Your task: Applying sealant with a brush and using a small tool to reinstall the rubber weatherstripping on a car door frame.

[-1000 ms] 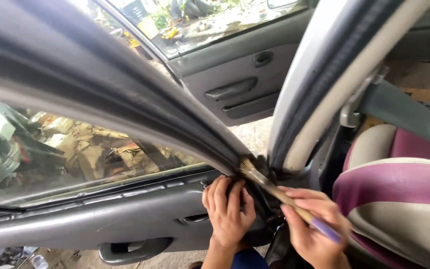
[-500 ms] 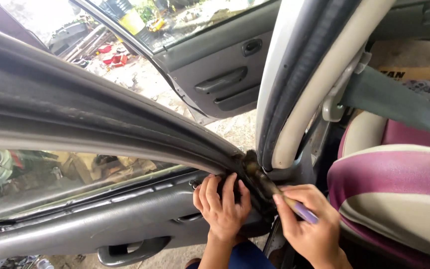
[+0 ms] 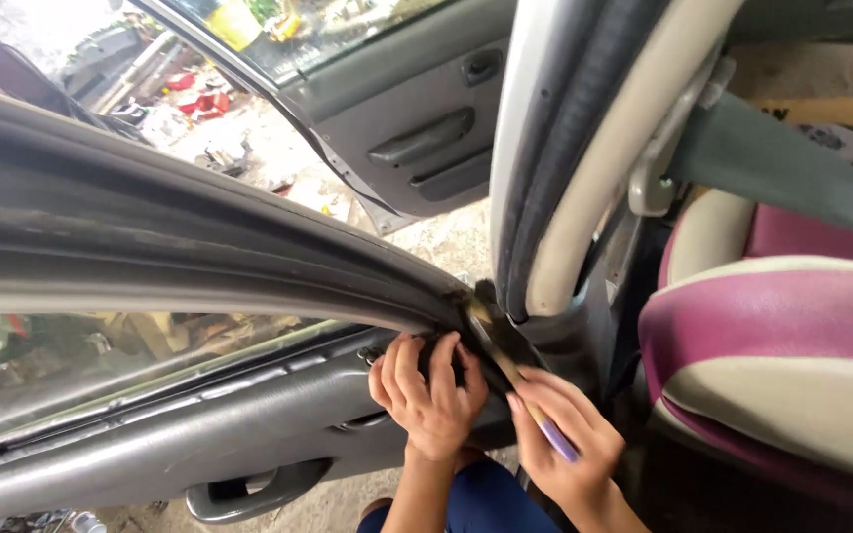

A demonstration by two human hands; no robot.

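At the rear corner of the open car door, where its window frame meets the pillar, we press our left hand flat against the grey inner panel, fingers together and curled over the edge. Our right hand pinches a slim purple-handled tool, its pale tip lying along the black rubber seal at that corner. A magenta and cream seat sits just to the right.
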